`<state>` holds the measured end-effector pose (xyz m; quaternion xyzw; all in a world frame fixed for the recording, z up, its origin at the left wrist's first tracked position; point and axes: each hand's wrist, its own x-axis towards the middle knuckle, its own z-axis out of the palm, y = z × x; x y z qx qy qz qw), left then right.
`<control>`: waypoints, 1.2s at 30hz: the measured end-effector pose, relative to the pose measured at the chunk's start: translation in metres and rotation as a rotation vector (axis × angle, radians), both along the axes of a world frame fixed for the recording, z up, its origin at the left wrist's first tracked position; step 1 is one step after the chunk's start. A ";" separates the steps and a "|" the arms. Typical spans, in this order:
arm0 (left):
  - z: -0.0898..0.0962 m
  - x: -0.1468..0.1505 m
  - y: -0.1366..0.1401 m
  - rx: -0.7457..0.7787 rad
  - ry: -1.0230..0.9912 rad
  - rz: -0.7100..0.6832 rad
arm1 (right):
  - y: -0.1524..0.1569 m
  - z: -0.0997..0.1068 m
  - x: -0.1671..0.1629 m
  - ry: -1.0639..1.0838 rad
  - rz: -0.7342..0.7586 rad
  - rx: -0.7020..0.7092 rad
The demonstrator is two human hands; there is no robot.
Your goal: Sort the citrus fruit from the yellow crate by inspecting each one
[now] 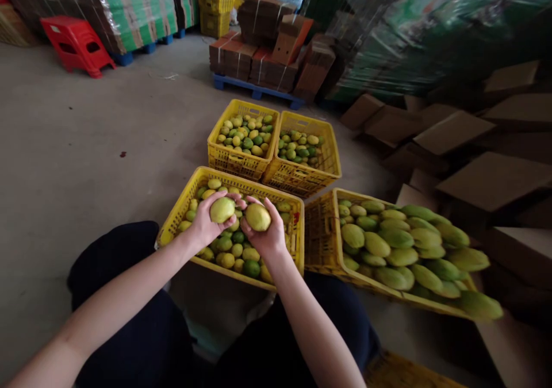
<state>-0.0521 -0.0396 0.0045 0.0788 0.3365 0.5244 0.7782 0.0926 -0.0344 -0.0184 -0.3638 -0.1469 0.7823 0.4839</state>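
My left hand [209, 221] is closed around a yellow-green lemon [222, 210]. A second, yellower lemon [257, 217] rests in my right hand [269, 235], with the fingers wrapped about it. Both hands are close together, their fingertips nearly meeting, above a yellow plastic crate [181, 210]. Inside that crate lie many loose lemons in yellow and green, partly hidden by my hands and forearms.
Behind stand two more yellow crates [239, 161] [302, 178] of similar fruit. On the right, a crate [319, 233] is heaped with large green papayas [397, 237]. Cardboard boxes [495, 178] lie beyond it. A red stool [77, 43] and a loaded blue pallet [256, 89] are farther back.
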 end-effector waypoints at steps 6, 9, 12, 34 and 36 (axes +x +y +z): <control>0.011 0.010 0.003 -0.095 -0.161 0.059 | 0.011 0.005 0.001 0.073 -0.127 0.116; 0.010 0.020 0.009 -0.124 -0.219 0.100 | 0.014 0.007 0.004 0.139 -0.283 0.124; 0.003 0.039 0.019 -0.101 -0.189 0.227 | 0.016 0.006 0.005 0.197 -0.382 0.077; -0.027 0.077 0.043 -0.002 -0.220 0.160 | 0.032 -0.015 0.018 0.398 -0.611 -0.103; -0.025 0.066 0.052 -0.046 -0.250 0.158 | 0.034 -0.011 0.027 0.396 -0.621 -0.100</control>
